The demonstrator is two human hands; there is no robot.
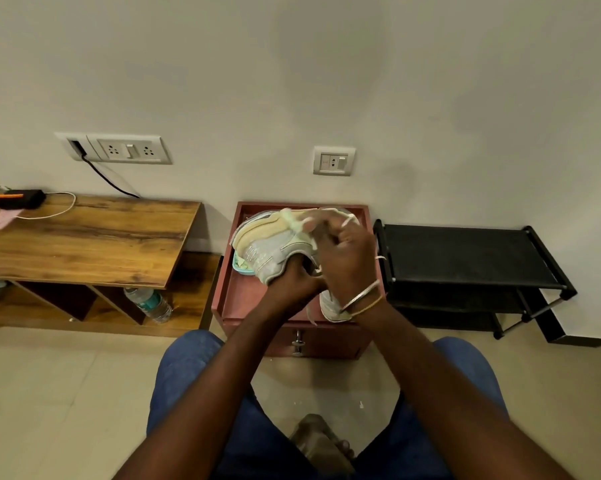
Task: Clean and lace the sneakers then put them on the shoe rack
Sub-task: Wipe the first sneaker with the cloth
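My left hand [294, 284] grips a pale grey and cream sneaker [271, 242] by its heel opening, holding it on its side above the red cabinet [243, 299]. My right hand [347, 252] is curled over the sneaker's top and pinches a blurred white lace [294, 220]. The second sneaker [330, 308] lies on the cabinet top, mostly hidden under my right wrist. A black shoe rack [465, 258] stands just right of the cabinet with bare shelves.
A teal object [238, 265] peeks out under the held sneaker. A wooden table [84, 237] stands at the left with a charger and cable on it and a water bottle [148, 304] below. My knees and a foot are near the floor's front edge.
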